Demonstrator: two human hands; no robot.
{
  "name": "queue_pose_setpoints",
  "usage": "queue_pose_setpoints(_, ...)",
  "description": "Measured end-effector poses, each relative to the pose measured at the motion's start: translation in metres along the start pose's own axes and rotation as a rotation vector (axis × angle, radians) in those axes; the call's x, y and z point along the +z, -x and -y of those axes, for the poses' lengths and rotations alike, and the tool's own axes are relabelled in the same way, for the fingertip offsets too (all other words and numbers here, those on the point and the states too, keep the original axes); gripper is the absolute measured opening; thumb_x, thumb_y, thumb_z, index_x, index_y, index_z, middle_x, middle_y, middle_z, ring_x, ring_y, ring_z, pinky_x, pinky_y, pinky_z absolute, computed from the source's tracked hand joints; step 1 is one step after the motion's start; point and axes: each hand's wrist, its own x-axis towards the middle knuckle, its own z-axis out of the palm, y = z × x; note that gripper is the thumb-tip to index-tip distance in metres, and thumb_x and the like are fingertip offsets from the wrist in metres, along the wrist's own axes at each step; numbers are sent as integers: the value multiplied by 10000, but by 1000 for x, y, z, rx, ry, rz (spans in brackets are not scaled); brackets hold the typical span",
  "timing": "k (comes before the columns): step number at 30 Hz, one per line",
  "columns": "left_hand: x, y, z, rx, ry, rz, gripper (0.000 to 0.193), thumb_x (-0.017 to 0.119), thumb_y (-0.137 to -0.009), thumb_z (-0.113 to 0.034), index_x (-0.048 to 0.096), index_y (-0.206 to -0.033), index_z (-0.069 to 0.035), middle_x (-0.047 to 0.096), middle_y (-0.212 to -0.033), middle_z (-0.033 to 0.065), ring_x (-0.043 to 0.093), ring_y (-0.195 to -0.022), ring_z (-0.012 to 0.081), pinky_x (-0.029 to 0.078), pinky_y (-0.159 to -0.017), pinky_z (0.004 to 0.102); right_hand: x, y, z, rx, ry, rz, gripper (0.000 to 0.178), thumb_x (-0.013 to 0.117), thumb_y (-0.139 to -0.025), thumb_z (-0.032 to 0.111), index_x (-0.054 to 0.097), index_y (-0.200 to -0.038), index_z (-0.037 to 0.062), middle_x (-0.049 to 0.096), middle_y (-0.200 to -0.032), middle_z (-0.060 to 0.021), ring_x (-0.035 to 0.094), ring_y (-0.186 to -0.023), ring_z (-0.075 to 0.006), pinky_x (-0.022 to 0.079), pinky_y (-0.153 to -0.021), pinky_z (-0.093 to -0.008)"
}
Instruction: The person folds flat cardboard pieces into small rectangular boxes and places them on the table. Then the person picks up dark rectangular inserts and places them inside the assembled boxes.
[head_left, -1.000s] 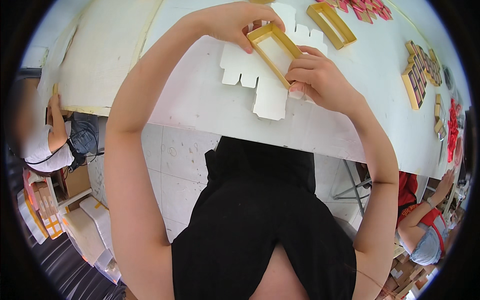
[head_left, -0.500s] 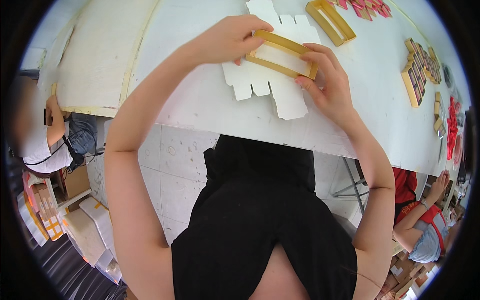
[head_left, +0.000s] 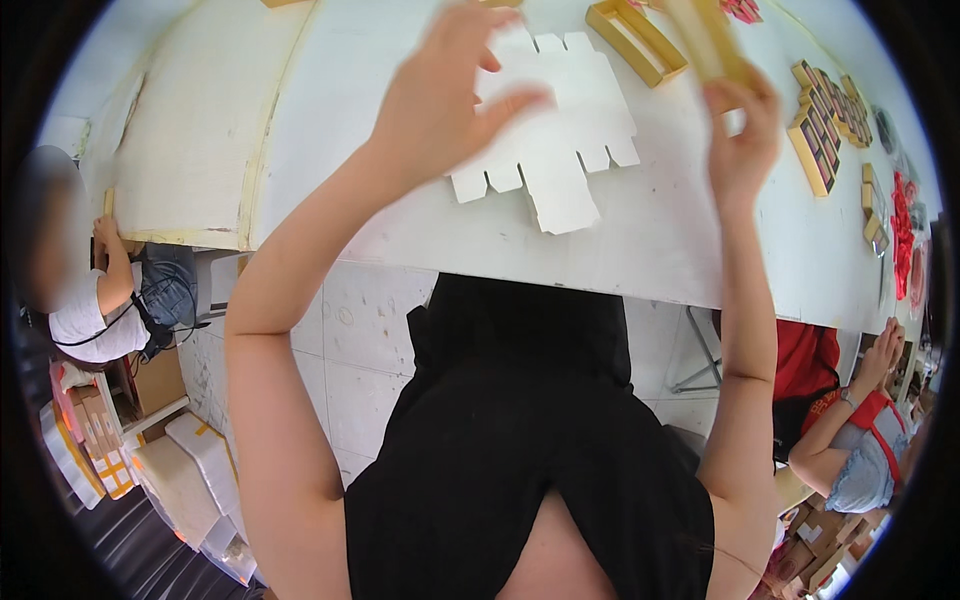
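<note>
A gold rectangular box frame (head_left: 708,45), smeared by motion, is raised at the upper right with my right hand (head_left: 742,135) closed round its near end. My left hand (head_left: 440,105) hovers with thumb and fingers apart, holding nothing, over the left part of a flat white die-cut cardboard blank (head_left: 575,110). That blank lies on the white table (head_left: 660,230), its slotted flaps spread out. A second gold box frame (head_left: 622,52) rests on the table between the blank and the raised one. Behind my left fingertips, a gold edge shows in part.
Gold boxes with dark compartments (head_left: 815,150) stand grouped at the right, beside smaller gold pieces (head_left: 874,215) and red material (head_left: 902,240). Pink pieces (head_left: 740,10) lie at the far edge. One person (head_left: 75,255) is at the left, another (head_left: 850,430) at the right.
The gold box frame has left its place over the blank and moved right and away in my right hand. My left hand has let go of it and opened.
</note>
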Motion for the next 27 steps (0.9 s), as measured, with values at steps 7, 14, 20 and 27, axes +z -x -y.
queue_pose_setpoints(7,16,45,-8,341,-270,494,445,772,-840,-292,641,-1200,-65,618,-1330,129,548,-1294,322,473,-1050,424,-4,3,-63,30,385,74,264,737,-901,234,719,-1119,88,552,-1341,-240,533,-1238,-363,469,-988,-433)
queue_pose_setpoints(14,-1,25,-17,88,-98,671,260,718,-862,-230,734,-1043,-44,704,-1132,132,632,-1151,308,524,-919,407,-11,4,53,-247,-137,410,324,738,-881,143,661,-1186,69,569,-1389,-126,536,-1265,-328,454,-1048,-423)
queue_pose_setpoints(20,-11,22,2,76,103,666,224,709,-878,-150,726,-1051,-9,728,-1090,166,649,-1161,307,516,-960,348,-11,8,49,-193,-318,802,470,655,-827,-66,640,-1273,82,548,-1449,-71,455,-1393,-315,407,-1134,-421)
queue_pose_setpoints(27,-4,30,16,-357,520,168,284,423,-1089,-201,617,-1042,1,660,-961,18,598,-874,98,490,-854,267,-7,-6,38,-204,-592,896,584,631,-753,-101,636,-1293,121,586,-1404,-83,455,-1393,-301,403,-1144,-432)
